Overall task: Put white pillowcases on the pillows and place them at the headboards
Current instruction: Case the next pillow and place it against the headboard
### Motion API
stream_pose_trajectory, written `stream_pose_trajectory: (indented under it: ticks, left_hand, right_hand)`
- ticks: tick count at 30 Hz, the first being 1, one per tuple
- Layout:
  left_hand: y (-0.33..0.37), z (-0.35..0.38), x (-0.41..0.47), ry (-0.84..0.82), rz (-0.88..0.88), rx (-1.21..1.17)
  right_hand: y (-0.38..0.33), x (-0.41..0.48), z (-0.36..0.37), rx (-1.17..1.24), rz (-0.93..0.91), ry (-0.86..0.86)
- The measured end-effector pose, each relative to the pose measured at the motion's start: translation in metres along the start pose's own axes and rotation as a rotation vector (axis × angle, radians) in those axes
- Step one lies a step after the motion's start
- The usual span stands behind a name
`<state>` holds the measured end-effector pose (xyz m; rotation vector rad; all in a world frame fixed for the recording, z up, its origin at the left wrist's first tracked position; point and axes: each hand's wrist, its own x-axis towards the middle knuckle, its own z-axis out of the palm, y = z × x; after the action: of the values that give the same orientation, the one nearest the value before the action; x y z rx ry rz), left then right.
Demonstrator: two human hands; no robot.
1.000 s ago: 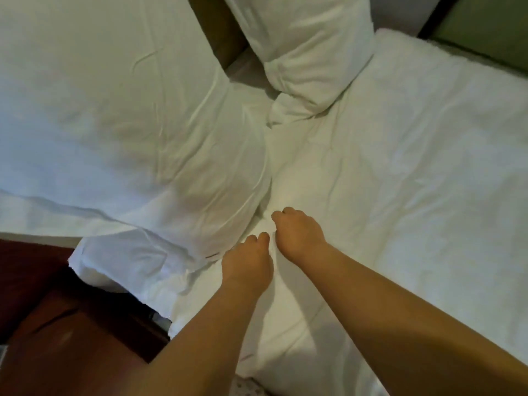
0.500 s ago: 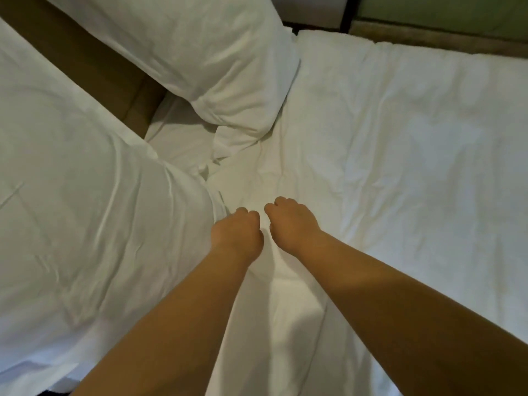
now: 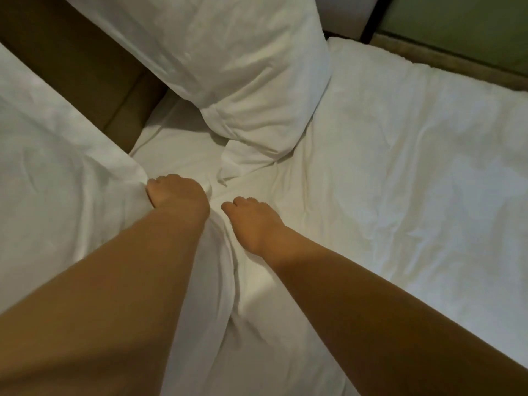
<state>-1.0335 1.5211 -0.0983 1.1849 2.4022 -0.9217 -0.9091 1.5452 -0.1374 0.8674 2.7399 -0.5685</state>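
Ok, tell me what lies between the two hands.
Head view: only rumpled white bedding shows between the left hand and right hand. No other object is there. The left hand's grip is on the near pillow.

- brown padded headboard [image 3: 94, 81] at upper left, in shadow
- bed [image 3: 414, 195] under rumpled white bedding
- greenish wall panel [image 3: 463, 21] behind, dim light

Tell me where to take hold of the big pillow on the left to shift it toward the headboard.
Grip the near pillow at its pointed corner, where the left hand already bunches the fabric. Come from the bed side: the slack pillowcase gathers there into a graspable fold, while the broad face is too flat to pinch. The right hand rests on the sheet, free to take the lower edge.
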Motion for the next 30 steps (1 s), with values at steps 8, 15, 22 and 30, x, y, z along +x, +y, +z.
stream_pose_trajectory:
  ticks: [8, 15, 22, 30]
  left_hand:
    - [-0.001, 0.025, 0.027, -0.182, 0.013, 0.047]
    - [0.0, 0.051, 0.035, -0.193, 0.045, -0.035]
    - [-0.01, 0.063, 0.039, -0.107, 0.086, -0.188]
    - [-0.006, 0.062, 0.021, 0.027, 0.193, -0.233]
  right_hand:
    - [-0.017, 0.047, 0.027, 0.074, -0.044, -0.124]
    - [-0.026, 0.061, 0.043, 0.195, -0.011, -0.184]
    - [-0.024, 0.059, 0.042, 0.211, 0.072, -0.233]
    - [-0.024, 0.047, 0.04, 0.108, 0.143, -0.209]
